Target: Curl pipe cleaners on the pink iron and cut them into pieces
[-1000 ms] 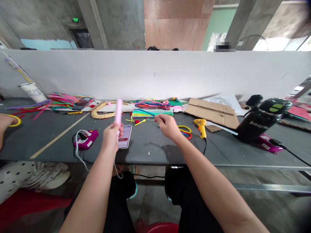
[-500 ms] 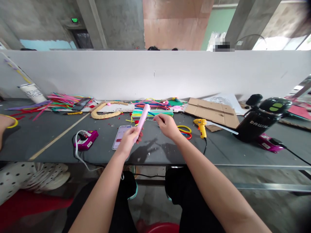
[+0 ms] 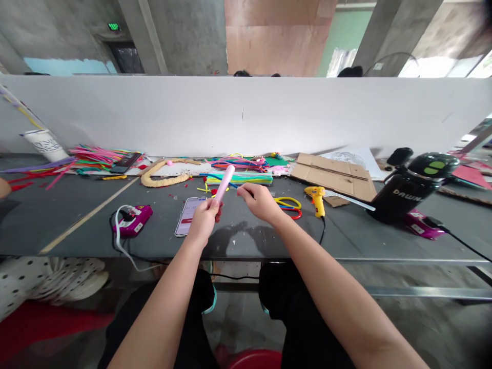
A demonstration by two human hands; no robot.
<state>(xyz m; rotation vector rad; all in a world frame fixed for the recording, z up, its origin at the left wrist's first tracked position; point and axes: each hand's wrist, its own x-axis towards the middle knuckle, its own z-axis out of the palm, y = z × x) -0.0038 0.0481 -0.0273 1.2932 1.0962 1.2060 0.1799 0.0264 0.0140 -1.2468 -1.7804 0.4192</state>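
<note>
My left hand (image 3: 203,219) is wrapped round the lower part of a smooth pink rod (image 3: 225,184), which leans up and to the right. Its exact kind I cannot make out. Just right of it, my right hand (image 3: 258,201) is closed in a pinch on the end of a blue pipe cleaner (image 3: 232,185). That strip runs leftward at the rod; whether it touches the rod is unclear. Below the left hand lies a phone (image 3: 183,221) with its screen lit. Rings of yellow and red pipe cleaner (image 3: 292,206) rest beside my right hand.
Pipe cleaner bundles (image 3: 240,178) lie at the back. To the right are a yellow glue gun (image 3: 317,199), cardboard (image 3: 334,175) and a black bottle (image 3: 409,192). Leftward are a purple power strip (image 3: 135,223), a braided loop (image 3: 154,180) and another person's hand (image 3: 3,187).
My right hand has shifted slightly left along with the whole view. The rod's visible part looks a little shorter. The other person's hand at the left edge has moved mostly out of view.
</note>
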